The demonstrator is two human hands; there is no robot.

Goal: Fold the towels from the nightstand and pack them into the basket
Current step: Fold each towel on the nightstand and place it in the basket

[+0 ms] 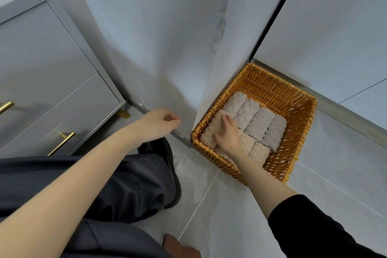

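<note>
Along basket [272, 82] left wall | right hand [228, 134] flat on towel [209, 132] | left hand [158, 123] slack, empty

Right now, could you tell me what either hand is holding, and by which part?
The right hand rests on the middle of a beige rolled terry towel; the left hand holds nothing.

A single head-worn camera looks forward and steeply down at the floor [230, 216] from close above, with the basket [272, 88] right of centre and the nightstand [41, 58] at the left edge.
</note>
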